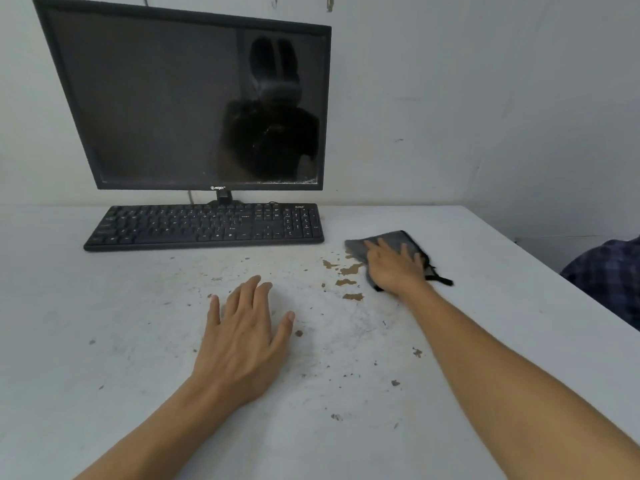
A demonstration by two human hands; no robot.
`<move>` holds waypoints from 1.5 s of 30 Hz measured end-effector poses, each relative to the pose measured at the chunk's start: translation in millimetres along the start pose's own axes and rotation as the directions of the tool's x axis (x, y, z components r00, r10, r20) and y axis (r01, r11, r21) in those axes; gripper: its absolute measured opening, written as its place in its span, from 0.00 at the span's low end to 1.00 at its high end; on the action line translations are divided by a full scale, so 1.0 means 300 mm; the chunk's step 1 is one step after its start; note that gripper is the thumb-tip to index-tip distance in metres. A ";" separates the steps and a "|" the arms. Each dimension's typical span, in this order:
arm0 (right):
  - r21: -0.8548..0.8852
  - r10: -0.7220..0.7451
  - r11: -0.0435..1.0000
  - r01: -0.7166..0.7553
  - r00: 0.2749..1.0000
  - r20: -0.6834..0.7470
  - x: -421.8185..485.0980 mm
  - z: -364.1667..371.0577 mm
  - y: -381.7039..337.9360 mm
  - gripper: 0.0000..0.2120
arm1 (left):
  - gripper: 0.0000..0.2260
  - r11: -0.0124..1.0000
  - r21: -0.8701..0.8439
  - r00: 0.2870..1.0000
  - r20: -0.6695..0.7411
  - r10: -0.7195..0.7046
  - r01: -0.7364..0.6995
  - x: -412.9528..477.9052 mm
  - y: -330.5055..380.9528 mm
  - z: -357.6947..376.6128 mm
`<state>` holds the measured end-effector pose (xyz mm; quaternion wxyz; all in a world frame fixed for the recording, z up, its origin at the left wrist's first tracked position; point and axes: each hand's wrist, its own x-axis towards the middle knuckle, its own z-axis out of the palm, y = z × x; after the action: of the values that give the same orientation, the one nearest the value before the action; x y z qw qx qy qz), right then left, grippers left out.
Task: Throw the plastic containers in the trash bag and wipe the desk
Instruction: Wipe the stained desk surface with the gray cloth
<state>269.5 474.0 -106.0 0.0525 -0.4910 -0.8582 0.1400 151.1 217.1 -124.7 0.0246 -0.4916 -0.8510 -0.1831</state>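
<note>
A grey cloth [393, 242] with a black edge lies on the white desk [104, 306], to the right of the keyboard. My right hand [394, 268] presses flat on the cloth with straight, spread fingers. My left hand [242, 337] rests palm down on the desk's middle, fingers spread, holding nothing. Brown chipped patches [349, 270] mark the desk surface just left of the cloth. No plastic containers or trash bag are in view.
A black keyboard [204, 226] sits at the back of the desk in front of a dark monitor [194, 102]. A grey wall stands behind. The desk's right edge runs diagonally; a person's checked sleeve [609, 271] shows beyond it.
</note>
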 end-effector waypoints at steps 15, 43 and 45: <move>-0.073 -0.473 0.871 0.487 0.869 0.146 -0.439 0.022 -0.026 0.25 | 0.27 0.981 -0.178 0.995 -0.061 -0.083 0.071 -0.013 -0.134 -0.070; -0.069 -0.398 0.909 0.411 0.905 0.149 -0.499 0.044 -0.099 0.25 | 0.27 0.861 -0.490 0.989 0.017 -0.145 0.135 -0.074 -0.312 -0.123; -0.055 -0.307 0.948 0.313 0.947 0.094 -0.420 0.058 -0.123 0.25 | 0.24 0.912 -0.386 0.987 -0.015 -0.161 0.143 -0.073 -0.295 -0.120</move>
<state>299.5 345.0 -106.0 0.0205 -0.3451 -0.9305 0.1207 82.6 147.2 -121.5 -0.0667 -0.4149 -0.8336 -0.3585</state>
